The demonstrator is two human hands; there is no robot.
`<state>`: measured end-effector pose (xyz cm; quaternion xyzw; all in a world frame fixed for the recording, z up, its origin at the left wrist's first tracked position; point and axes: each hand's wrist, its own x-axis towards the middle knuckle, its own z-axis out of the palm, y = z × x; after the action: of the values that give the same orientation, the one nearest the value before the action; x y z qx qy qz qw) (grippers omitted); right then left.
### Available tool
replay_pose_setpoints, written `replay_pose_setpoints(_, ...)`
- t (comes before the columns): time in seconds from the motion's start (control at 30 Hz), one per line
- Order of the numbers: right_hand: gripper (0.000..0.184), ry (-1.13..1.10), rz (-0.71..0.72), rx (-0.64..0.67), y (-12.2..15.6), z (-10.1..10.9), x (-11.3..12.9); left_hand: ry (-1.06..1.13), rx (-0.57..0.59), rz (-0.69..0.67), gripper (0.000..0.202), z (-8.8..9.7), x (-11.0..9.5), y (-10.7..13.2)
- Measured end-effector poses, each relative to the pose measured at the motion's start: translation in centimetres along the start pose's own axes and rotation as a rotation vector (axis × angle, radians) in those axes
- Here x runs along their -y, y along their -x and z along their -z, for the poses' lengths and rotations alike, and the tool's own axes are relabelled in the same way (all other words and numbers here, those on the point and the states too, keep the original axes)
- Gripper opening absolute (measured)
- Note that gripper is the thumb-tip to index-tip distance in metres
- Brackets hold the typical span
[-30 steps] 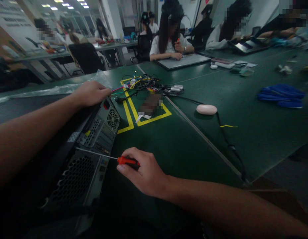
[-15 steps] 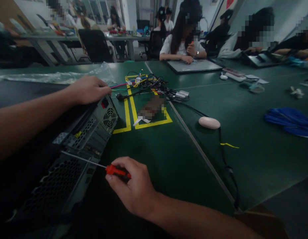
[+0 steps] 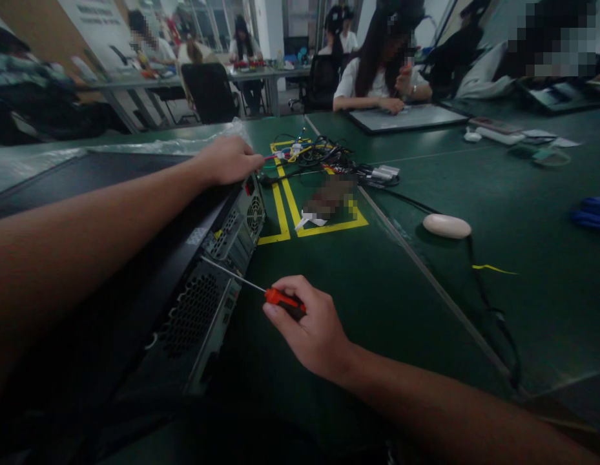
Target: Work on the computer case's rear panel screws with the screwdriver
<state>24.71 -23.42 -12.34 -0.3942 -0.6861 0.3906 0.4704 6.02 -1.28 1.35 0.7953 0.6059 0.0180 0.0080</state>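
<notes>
A black desktop computer case (image 3: 149, 226) lies on its side at the left, its rear metal panel turned to the right. Over its far rear corner sits my left hand (image 3: 227, 160), closed on the edge, with some fingertips hidden. My right hand (image 3: 312, 323) grips a screwdriver (image 3: 285, 300) by its red and black handle. The long thin shaft slants up to the left, and its tip meets the rear panel's upper edge, beside the honeycomb vent (image 3: 193, 310). Whether the tip sits in a screw is too small to tell.
Beyond the case lies a tangle of cables (image 3: 323, 155) near yellow tape lines (image 3: 283, 213). A pale oval device (image 3: 447, 226) on a black cord and a blue cloth (image 3: 593, 213) lie to the right. Across the green table (image 3: 416, 310), a person works over a flat panel (image 3: 406, 118).
The camera view has turned left, so the whole scene sits further right. The screwdriver tip stays at the rear panel's edge, and my left hand remains on the case corner.
</notes>
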Motion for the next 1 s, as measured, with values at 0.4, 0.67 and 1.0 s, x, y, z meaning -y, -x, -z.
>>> replay_pose_setpoints(0.4, 0.010, 0.023, -0.026, 0.011, -0.1, 0.0, 0.1, -0.024, -0.020, -0.030, 0.071, -0.2, 0.2, -0.2)
replay_pose_setpoints(0.67, 0.011, 0.026, 0.017, 0.013, 0.1, 0.3, -0.1, -0.032, -0.032, -0.010, 0.065, -0.4, 0.3, -0.8)
replay_pose_setpoints(1.0, 0.014, 0.026, 0.053, 0.000, 0.2, 0.3, -0.2, -0.011, -0.043, -0.003, 0.066, -0.9, 1.0, -1.4)
